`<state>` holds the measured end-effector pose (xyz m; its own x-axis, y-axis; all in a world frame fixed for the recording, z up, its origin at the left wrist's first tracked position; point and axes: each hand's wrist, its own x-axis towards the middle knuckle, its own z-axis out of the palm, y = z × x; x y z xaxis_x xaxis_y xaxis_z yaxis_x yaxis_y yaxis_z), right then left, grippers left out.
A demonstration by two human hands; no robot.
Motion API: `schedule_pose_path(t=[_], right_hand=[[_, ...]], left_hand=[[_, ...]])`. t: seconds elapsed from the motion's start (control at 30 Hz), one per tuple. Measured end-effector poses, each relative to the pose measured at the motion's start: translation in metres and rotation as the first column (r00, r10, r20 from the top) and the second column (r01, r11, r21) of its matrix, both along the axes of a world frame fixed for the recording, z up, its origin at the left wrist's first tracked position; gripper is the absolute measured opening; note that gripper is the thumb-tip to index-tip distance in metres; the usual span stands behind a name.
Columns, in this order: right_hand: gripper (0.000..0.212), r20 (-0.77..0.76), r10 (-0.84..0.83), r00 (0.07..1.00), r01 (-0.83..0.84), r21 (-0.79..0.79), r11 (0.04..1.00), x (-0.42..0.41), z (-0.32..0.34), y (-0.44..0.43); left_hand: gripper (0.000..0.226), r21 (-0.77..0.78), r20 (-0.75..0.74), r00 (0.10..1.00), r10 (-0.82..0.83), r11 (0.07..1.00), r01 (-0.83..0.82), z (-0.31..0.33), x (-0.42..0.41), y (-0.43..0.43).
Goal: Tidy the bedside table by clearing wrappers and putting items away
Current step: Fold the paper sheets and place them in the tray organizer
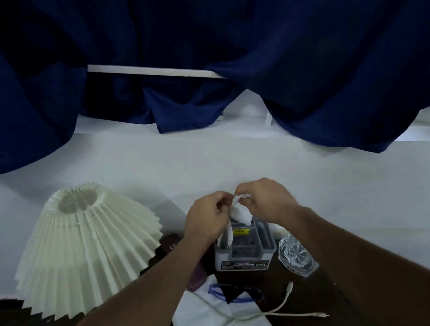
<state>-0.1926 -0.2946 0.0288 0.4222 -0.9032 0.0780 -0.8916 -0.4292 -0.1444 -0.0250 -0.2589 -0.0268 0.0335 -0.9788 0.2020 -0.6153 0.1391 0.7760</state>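
Both my hands hold a crumpled white wrapper [241,213] just above a small grey organiser box [246,251] on the dark bedside table [327,293]. My left hand [208,218] pinches its left side, and a strip hangs down from it into the box. My right hand [264,199] grips the top of the wrapper from the right. The box has compartments, a yellow label inside and a car sticker on its front.
A white pleated lampshade [88,250] stands at the left. A cut-glass tumbler [295,252] sits right of the box. Blue-framed glasses [235,293], a white cable [282,310], a white cloth [198,314] and a dark maroon case [196,276] lie on the table. Behind is a white bed with a dark blue blanket [217,48].
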Motion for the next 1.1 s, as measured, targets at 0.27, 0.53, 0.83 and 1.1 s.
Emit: schedule_pose_path(t=[0.27, 0.53, 0.83, 1.1], right_hand=[[0.018, 0.008, 0.058, 0.998, -0.058, 0.121, 0.991, 0.003, 0.003, -0.002], [0.021, 0.079, 0.057, 0.995, -0.069, 0.152, 0.986, -0.003, 0.004, -0.002], [0.023, 0.034, 0.019, 0.999, -0.023, 0.111, 0.994, -0.007, -0.013, -0.002], [0.034, -0.006, -0.022, 1.0, 0.023, 0.203, 0.979, -0.003, -0.035, -0.001]], left_hand=[[0.032, 0.117, -0.032, 0.999, -0.04, 0.992, 0.044, 0.0, 0.0, -0.003], [0.035, 0.196, -0.024, 0.994, -0.103, 0.975, 0.106, -0.001, 0.0, -0.001], [0.053, 0.247, -0.099, 0.995, -0.028, 0.968, 0.052, -0.004, -0.004, -0.001], [0.04, 0.151, -0.143, 0.974, 0.177, 0.976, -0.155, -0.004, 0.009, 0.002]])
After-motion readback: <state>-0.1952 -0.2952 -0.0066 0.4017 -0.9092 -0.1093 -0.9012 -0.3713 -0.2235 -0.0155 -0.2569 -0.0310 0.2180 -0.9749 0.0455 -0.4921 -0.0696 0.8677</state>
